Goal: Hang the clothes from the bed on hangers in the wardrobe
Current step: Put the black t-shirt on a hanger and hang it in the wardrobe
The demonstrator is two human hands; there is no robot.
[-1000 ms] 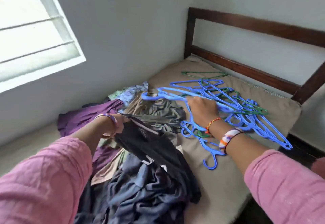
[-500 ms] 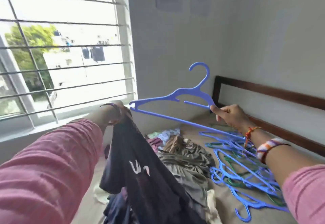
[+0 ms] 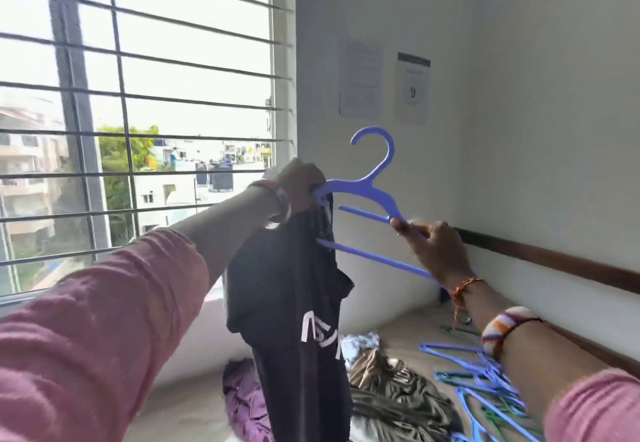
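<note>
Nearest to the camera, below the raised blue hanger (image 3: 372,195), the bed (image 3: 401,334) carries the remaining clothes: a purple garment (image 3: 242,396) and an olive striped one (image 3: 391,393), with a pile of spare hangers (image 3: 485,382) to the right of them. Above these, the left hand (image 3: 299,187) is clamped on the top of a dark garment (image 3: 294,320) with white letters, exactly at the left end of the hanger, and the cloth hangs straight down from there. The right hand (image 3: 431,242) pinches the right arm of the hanger, fingers curled around the bar. Behind the hanger are the wall, two paper sheets (image 3: 384,81) and the barred window (image 3: 138,112).

I judge that the hanger is being threaded into the garment (the neck opening is not visible, so I cannot tell how far it is in). The risk: if only one shoulder catches, the garment can slide off the sloped arm and fall back on the bed. The thin plastic bar can also twist in a one-sided pinch.
</note>
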